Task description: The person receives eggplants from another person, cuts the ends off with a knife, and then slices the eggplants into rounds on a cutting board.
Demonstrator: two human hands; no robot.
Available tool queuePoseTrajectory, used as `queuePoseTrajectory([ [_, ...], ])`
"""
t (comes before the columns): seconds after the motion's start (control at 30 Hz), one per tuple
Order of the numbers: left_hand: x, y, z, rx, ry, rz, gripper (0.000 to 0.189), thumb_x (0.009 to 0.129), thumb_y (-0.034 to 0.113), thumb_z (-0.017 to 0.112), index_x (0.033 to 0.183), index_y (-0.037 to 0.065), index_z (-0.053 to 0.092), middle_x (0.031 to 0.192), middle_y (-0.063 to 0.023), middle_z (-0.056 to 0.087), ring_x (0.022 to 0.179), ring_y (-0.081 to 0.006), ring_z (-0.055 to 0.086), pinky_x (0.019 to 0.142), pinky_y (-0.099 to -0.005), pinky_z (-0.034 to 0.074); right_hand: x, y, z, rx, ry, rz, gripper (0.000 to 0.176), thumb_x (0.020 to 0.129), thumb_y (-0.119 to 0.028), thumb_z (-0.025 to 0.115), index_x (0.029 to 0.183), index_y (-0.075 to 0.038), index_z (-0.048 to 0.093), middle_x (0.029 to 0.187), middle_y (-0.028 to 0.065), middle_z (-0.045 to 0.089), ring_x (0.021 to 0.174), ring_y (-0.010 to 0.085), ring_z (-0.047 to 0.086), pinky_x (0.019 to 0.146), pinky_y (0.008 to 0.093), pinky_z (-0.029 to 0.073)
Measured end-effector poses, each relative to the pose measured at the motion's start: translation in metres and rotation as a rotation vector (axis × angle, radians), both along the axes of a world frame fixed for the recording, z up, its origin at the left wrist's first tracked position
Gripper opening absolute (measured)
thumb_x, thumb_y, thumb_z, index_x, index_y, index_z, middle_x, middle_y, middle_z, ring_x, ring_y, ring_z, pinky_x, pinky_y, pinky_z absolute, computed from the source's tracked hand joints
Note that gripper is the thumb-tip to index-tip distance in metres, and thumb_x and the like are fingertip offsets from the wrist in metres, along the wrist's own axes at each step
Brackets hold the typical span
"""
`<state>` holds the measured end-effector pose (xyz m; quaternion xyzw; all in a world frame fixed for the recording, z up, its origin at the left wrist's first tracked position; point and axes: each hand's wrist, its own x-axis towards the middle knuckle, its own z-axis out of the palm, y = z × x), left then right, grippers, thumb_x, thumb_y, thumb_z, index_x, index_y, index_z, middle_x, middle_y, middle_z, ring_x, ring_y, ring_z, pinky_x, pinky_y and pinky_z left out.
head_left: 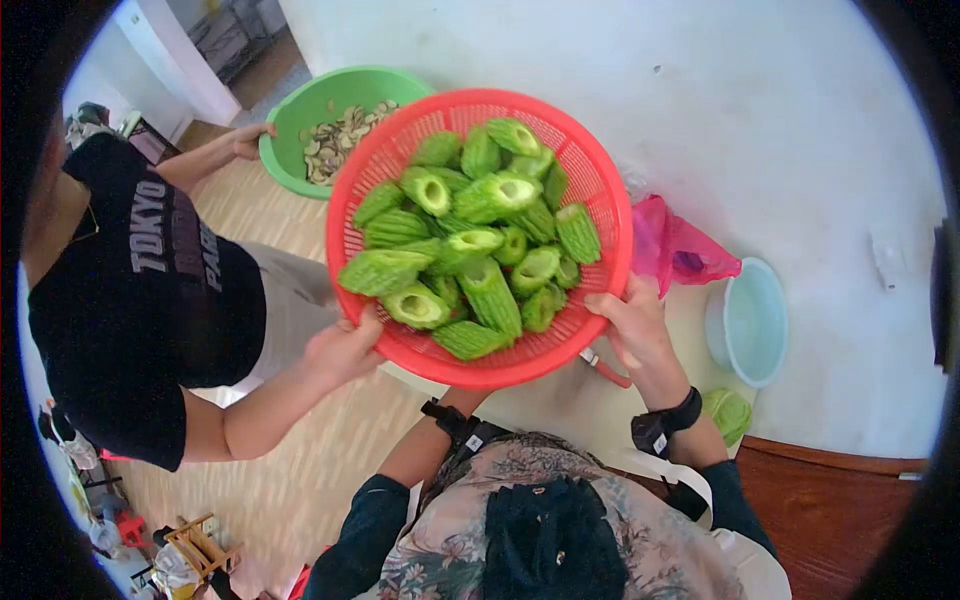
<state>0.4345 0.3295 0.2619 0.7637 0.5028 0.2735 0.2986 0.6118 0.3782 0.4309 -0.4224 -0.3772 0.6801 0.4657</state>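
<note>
A red perforated basket (480, 378) full of cut green bitter melon pieces (490, 290) is held up in front of me. Several pieces show hollow, scooped centres. My right hand (638, 325) grips the basket's lower right rim, thumb on top. Only the wrist (462, 402) of my left arm shows below the basket; that hand is hidden under it. A co-worker's hand (343, 350) holds the lower left rim. The same person's other hand (250, 141) grips a green basin (285, 150) with pale sliced pieces inside.
The co-worker in a black shirt (150, 300) stands at the left. On the white table lie a pink plastic bag (670, 245), a light blue basin (757, 320), a green round item (727, 415) and a red-handled tool (607, 371). A wooden stool (200, 545) stands lower left.
</note>
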Motion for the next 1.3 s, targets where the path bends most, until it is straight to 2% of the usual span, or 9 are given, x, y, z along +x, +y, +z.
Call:
queuePoseTrajectory([
  [0.13, 0.044, -0.009, 0.003, 0.010, -0.011, -0.026, 0.054, 0.086, 0.035, 0.054, 0.131, 0.006, 0.043, 0.131, -0.0206, 0.045, 0.121, -0.0348, 0.042, 0.103, -0.0446, 0.030, -0.019, -0.002, 0.022, 0.115, -0.060, 0.188, 0.037, 0.079, -0.005, 0.061, 0.114, 0.003, 0.053, 0.102, 0.0091, 0.063, 0.083, 0.0170, 0.063, 0.069, 0.0306, 0.054],
  [0.23, 0.062, -0.013, -0.018, -0.185, 0.182, 0.003, 0.049, 0.084, 0.042, 0.055, 0.116, 0.006, 0.055, 0.101, -0.0234, 0.061, 0.097, -0.0383, 0.058, 0.084, -0.0471, 0.045, -0.045, -0.004, 0.022, 0.160, -0.119, 0.286, 0.036, 0.083, -0.015, 0.062, 0.113, 0.003, 0.053, 0.097, 0.0113, 0.065, 0.071, 0.0147, 0.064, 0.048, 0.0266, 0.053],
  [0.4, 0.037, -0.006, -0.074, -0.007, 0.048, -0.044, 0.048, 0.084, 0.047, 0.053, 0.108, 0.007, 0.061, 0.085, -0.0248, 0.063, 0.082, -0.0409, 0.061, 0.073, -0.0494, 0.047, -0.066, -0.010, -0.015, 0.289, -0.219, 0.521, 0.027, 0.088, -0.012, 0.054, 0.112, 0.002, 0.056, 0.093, 0.0098, 0.066, 0.078, 0.0139, 0.065, 0.053, 0.0233, 0.053],
  [0.5, 0.032, -0.009, -0.071, -0.119, 0.067, -0.024, 0.049, 0.085, 0.049, 0.051, 0.107, 0.007, 0.061, 0.087, -0.0257, 0.062, 0.084, -0.0410, 0.061, 0.074, -0.0493, 0.047, -0.017, -0.028, -0.043, 0.239, -0.362, 0.223, 0.021, 0.090, -0.010, 0.052, 0.106, 0.002, 0.059, 0.085, 0.0071, 0.065, 0.077, 0.0122, 0.065, 0.052, 0.0222, 0.051],
  [0.53, 0.041, -0.010, 0.011, -0.313, 0.052, 0.083, 0.053, 0.085, 0.050, 0.050, 0.104, 0.002, 0.062, 0.090, -0.0268, 0.062, 0.085, -0.0418, 0.060, 0.076, -0.0476, 0.046, 0.008, -0.033, -0.061, 0.308, -0.479, 0.122, 0.019, 0.091, -0.009, 0.052, 0.105, 0.002, 0.059, 0.081, 0.0058, 0.065, 0.075, 0.0110, 0.065, 0.052, 0.0214, 0.051],
  [0.7, 0.034, 0.001, 0.001, -0.347, 0.076, 0.087, 0.052, 0.087, 0.046, 0.050, 0.102, -0.003, 0.061, 0.093, -0.0255, 0.062, 0.085, -0.0418, 0.060, 0.077, -0.0436, 0.047, 0.107, -0.070, -0.112, 0.415, -1.093, -0.211, 0.013, 0.080, -0.014, 0.060, 0.088, -0.004, 0.064, 0.073, 0.0104, 0.061, 0.064, 0.0246, 0.061, 0.059, 0.0335, 0.048],
  [0.83, 0.028, 0.004, 0.004, -0.401, -0.117, -0.005, 0.055, 0.089, 0.049, 0.046, 0.102, -0.003, 0.060, 0.086, -0.0251, 0.063, 0.079, -0.0369, 0.063, 0.072, -0.0411, 0.049, 0.116, -0.103, -0.142, 0.297, -1.361, -0.068, 0.017, 0.078, -0.020, 0.063, 0.090, -0.007, 0.063, 0.081, 0.0107, 0.060, 0.076, 0.0278, 0.060, 0.065, 0.0392, 0.048],
  [0.93, 0.025, 0.000, 0.021, -0.992, -0.757, 0.011, 0.057, 0.094, 0.049, 0.032, 0.088, -0.001, 0.059, 0.068, -0.0132, 0.061, 0.050, -0.0187, 0.059, 0.049, -0.0291, 0.050, 0.106, -0.105, -0.160, 0.423, -1.283, -0.056, 0.024, 0.076, -0.020, 0.065, 0.096, -0.007, 0.061, 0.090, 0.0099, 0.060, 0.083, 0.0283, 0.059, 0.069, 0.0393, 0.047],
  [1.3, 0.029, -0.002, 0.068, -1.072, -1.328, -0.231, 0.074, 0.090, 0.063, 0.021, 0.124, 0.000, 0.042, 0.070, -0.0190, 0.059, 0.049, -0.0240, 0.058, 0.049, -0.0323, 0.051, 0.103, -0.066, -0.184, 0.635, -1.346, 0.106, 0.035, 0.066, -0.005, 0.071, 0.098, -0.005, 0.056, 0.088, 0.0106, 0.051, 0.088, 0.0297, 0.050, 0.074, 0.0389, 0.043],
])
